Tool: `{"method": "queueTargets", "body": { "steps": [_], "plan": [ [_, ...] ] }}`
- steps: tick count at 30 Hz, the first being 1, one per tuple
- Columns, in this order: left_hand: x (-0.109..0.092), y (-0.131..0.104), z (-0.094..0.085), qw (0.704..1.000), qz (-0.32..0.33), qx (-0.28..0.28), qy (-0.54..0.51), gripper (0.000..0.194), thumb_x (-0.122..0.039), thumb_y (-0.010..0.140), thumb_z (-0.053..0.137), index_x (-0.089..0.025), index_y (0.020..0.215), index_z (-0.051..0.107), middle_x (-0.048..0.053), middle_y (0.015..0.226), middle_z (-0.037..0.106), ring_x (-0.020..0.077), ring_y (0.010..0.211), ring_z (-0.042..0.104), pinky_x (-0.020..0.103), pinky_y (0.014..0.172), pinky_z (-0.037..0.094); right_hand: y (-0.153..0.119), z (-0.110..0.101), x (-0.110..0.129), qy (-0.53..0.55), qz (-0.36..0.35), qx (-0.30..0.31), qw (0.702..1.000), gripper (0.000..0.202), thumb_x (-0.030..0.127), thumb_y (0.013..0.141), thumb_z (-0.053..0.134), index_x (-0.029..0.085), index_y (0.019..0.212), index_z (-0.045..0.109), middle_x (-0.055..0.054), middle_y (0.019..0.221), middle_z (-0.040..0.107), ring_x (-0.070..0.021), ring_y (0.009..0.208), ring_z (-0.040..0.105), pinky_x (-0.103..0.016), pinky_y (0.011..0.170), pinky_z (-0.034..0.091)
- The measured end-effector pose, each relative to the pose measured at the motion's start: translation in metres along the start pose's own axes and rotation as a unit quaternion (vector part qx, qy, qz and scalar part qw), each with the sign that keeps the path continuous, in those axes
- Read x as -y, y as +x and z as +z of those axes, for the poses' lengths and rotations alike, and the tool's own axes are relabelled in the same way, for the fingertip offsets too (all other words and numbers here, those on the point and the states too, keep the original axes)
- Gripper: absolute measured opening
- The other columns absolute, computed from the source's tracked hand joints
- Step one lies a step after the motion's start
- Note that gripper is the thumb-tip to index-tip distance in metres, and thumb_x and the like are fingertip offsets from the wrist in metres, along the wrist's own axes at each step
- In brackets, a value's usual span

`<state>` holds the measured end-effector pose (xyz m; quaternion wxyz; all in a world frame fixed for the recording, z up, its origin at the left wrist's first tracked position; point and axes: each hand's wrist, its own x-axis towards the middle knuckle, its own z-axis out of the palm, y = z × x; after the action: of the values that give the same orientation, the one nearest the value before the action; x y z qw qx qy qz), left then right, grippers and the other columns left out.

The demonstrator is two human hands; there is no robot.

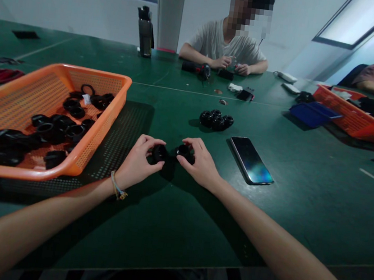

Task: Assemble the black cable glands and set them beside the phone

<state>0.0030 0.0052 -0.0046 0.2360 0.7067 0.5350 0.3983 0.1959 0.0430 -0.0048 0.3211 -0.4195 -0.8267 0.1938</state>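
Observation:
Near the middle of the green table (176, 229), my left hand (140, 159) grips a black round part (160, 153) between thumb and fingers. Just to its right, my right hand (201, 162) holds another black part (183, 151), its round opening tilted upward. A small gap separates the two parts. Beyond my hands sits a cluster of several similar black parts (217, 121). An orange basket (99, 147) on the left holds several more black parts (52, 129).
A phone (251, 160) lies right of my right hand. Across the table a person sits behind a power drill (204, 71) and small items. A bottle (146, 33) stands at the back. At right are a blue tray (314, 114) and another orange basket (355, 125), with another person behind.

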Motion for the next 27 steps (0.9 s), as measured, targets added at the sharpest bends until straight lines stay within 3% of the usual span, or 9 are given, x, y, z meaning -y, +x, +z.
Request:
{"method": "queueTargets", "body": {
  "steps": [8,15,18,23,27],
  "plan": [
    [0.0015,0.0011,0.0003,1.0,0.01,0.014,-0.014,0.042,-0.018,0.069,0.064,-0.017,0.11,0.054,0.004,0.097,0.049,0.0163,0.085,0.056,0.034,0.077,0.052,0.0004,0.0011,-0.0007,0.009,-0.008,-0.007,1.0,0.028,0.022,0.077,0.055,0.016,0.104,0.049,-0.01,0.102,0.053,-0.0221,0.093,0.054,-0.04,0.077,0.049],
    [-0.0002,0.002,-0.0003,1.0,0.004,0.017,-0.019,0.034,-0.021,0.07,0.065,-0.016,0.102,0.056,0.005,0.098,0.052,0.0167,0.083,0.057,0.035,0.075,0.052,-0.0005,0.0003,0.0,-0.004,-0.02,-0.03,0.999,0.021,0.023,0.079,0.055,0.018,0.099,0.055,-0.008,0.098,0.051,-0.021,0.09,0.053,-0.041,0.079,0.047],
    [-0.0003,0.0019,-0.0009,1.0,0.009,0.022,-0.019,0.033,-0.023,0.07,0.065,-0.017,0.102,0.056,0.004,0.099,0.053,0.0174,0.084,0.057,0.036,0.076,0.052,-0.0003,-0.002,0.0012,-0.003,-0.018,-0.036,0.999,0.019,0.025,0.078,0.057,0.018,0.096,0.058,-0.007,0.091,0.052,-0.019,0.083,0.053,-0.036,0.073,0.048],
    [-0.0001,0.002,-0.0014,0.999,0.014,0.032,-0.021,0.033,-0.026,0.07,0.065,-0.018,0.101,0.056,0.004,0.098,0.054,0.0175,0.082,0.057,0.035,0.073,0.052,0.0001,-0.0048,0.0022,0.074,0.034,-0.023,0.996,0.018,0.03,0.078,0.058,0.019,0.093,0.06,-0.001,0.074,0.057,-0.0126,0.063,0.051,-0.027,0.057,0.043],
    [0.0003,0.0021,-0.0013,0.999,0.012,0.027,-0.02,0.033,-0.024,0.071,0.064,-0.017,0.102,0.056,0.005,0.099,0.054,0.0179,0.084,0.057,0.035,0.074,0.052,-0.0002,-0.004,0.0013,0.17,0.08,-0.004,0.982,0.018,0.03,0.078,0.056,0.017,0.09,0.058,0.0,0.074,0.06,-0.0125,0.064,0.054,-0.026,0.058,0.043]
  ]
}}
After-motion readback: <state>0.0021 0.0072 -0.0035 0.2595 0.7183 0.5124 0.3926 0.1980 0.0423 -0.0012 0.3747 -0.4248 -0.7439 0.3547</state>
